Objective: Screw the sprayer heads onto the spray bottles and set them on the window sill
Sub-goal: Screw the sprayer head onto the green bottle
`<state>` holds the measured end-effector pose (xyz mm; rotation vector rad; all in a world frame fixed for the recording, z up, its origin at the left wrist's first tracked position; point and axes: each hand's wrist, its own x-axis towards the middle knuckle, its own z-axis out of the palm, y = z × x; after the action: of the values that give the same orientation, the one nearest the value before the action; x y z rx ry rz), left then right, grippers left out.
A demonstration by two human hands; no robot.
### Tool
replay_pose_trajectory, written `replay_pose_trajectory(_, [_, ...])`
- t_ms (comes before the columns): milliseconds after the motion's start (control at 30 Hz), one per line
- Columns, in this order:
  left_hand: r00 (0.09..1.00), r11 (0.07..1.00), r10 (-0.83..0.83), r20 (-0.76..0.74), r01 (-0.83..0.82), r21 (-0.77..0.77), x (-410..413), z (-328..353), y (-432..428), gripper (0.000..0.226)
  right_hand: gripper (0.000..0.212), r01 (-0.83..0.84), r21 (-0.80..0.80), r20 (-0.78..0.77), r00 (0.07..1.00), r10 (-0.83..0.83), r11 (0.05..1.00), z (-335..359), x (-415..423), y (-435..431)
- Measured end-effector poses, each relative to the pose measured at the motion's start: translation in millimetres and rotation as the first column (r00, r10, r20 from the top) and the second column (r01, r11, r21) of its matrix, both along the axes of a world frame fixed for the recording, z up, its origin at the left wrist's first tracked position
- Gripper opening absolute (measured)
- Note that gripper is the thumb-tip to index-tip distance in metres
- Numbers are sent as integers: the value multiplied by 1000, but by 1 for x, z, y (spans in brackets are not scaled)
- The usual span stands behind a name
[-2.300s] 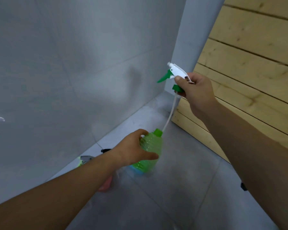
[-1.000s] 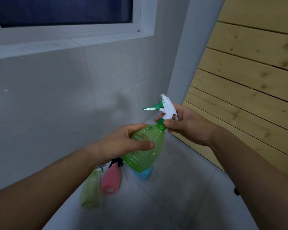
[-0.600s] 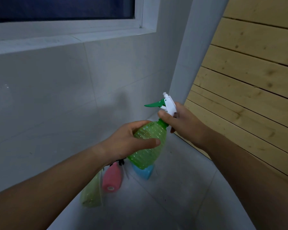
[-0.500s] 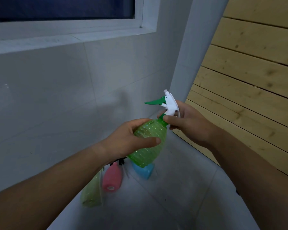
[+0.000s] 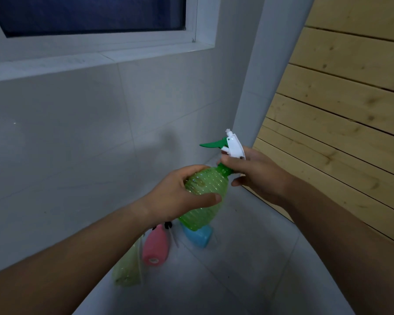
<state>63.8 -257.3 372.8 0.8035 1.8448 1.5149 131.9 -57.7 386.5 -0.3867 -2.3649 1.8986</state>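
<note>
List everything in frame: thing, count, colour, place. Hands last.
green spray bottle: 1, translucent green, held in the air at centre
sprayer head: 1, white with green trigger, on the green bottle's neck
pink bottle: 1, pink, lying on the floor by the wall
blue bottle: 1, light blue, on the floor under the green bottle
pale green bottle: 1, pale yellow-green, lying on the floor left of the pink one
window sill: 1, white, upper left
wooden slats: light wood, right
left hand: around the green bottle's body
right hand: at the sprayer collar
</note>
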Motion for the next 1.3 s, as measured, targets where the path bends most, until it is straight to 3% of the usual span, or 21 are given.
replay_pose_trajectory(67, [1000,1000,12,-14,-12,3,0,0,1,44,25,-21,-48,-34,999,19,999,1,2,4])
replay_pose_trajectory(167, [1000,1000,8,-11,-8,0,1,-2,2,46,24,55,186,-62,997,-45,981,-1,0,-1])
replay_pose_trajectory(200, [1000,1000,9,-8,-9,0,0,-2,3,46,25,61,178,-56,997,-52,982,-2,-1,-2])
replay_pose_trajectory(300, [1000,1000,9,-21,-9,-9,-2,-1,3,47,31,5,-121,-27,1000,-9,993,1,0,4])
replay_pose_trajectory(367, [999,999,14,-48,-16,-28,-1,-4,3,46,39,1,-172,-48,999,-10,985,2,0,5])
replay_pose_trajectory(500, [961,992,95,-260,-114,-59,0,-13,7,55,18,95,-43,-99,990,-99,995,1,-5,-7])
replay_pose_trajectory(600, [887,974,133,-442,-199,-106,2,-17,12,64,22,145,49,-104,985,-139,988,-1,-8,-9])
replay_pose_trajectory(667, [894,974,125,-431,-193,-119,1,-19,14,60,27,157,27,-115,982,-153,987,-1,-8,-9])
replay_pose_trajectory(733, [913,978,145,-381,-190,-83,-2,-17,15,59,46,170,-79,-99,979,-178,982,-1,-7,-9])
replay_pose_trajectory(800, [944,978,204,-260,-210,5,-7,-11,15,55,60,190,-126,-27,981,-194,974,-2,-5,-10])
replay_pose_trajectory(900, [963,964,253,-90,-243,109,-13,-1,18,40,46,110,-157,23,994,-108,981,-5,-3,-23])
replay_pose_trajectory(1033, [967,951,253,-7,-247,184,-28,11,28,39,32,67,-142,-91,993,-81,988,6,-16,-34])
replay_pose_trajectory(1233, [932,928,339,-126,-309,210,-86,60,39,76,37,49,-133,-257,963,-82,990,50,-83,-15])
replay_pose_trajectory(1300, [899,914,383,-211,-335,229,-111,83,40,61,41,28,-140,-298,952,-69,990,69,-114,-11])
